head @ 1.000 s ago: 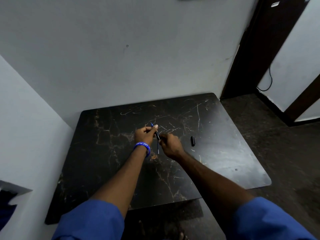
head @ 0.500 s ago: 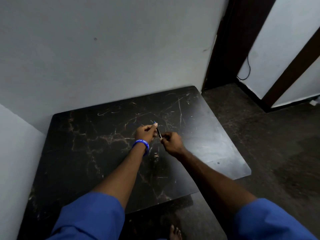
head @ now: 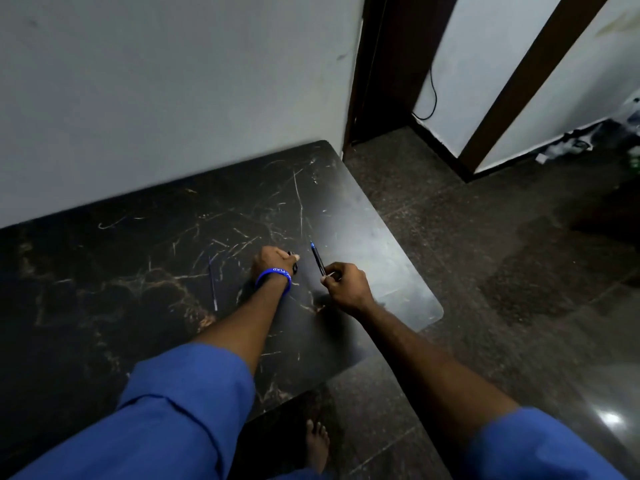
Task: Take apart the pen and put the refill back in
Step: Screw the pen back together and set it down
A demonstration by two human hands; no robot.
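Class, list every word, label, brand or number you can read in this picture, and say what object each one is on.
Wristband on the left hand: white letters along the blue band, too small and turned to read for sure.
Pen barrel in the right hand: no print legible.
Refill lying on the table: no print legible.
Nothing else bears text.

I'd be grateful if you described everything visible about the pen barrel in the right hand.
The pen barrel is slim and dark, probably plastic, with a blue far end. The right hand pinches its near end between fingertips, holding it above the table, slanting up and away. Nothing else touches it.
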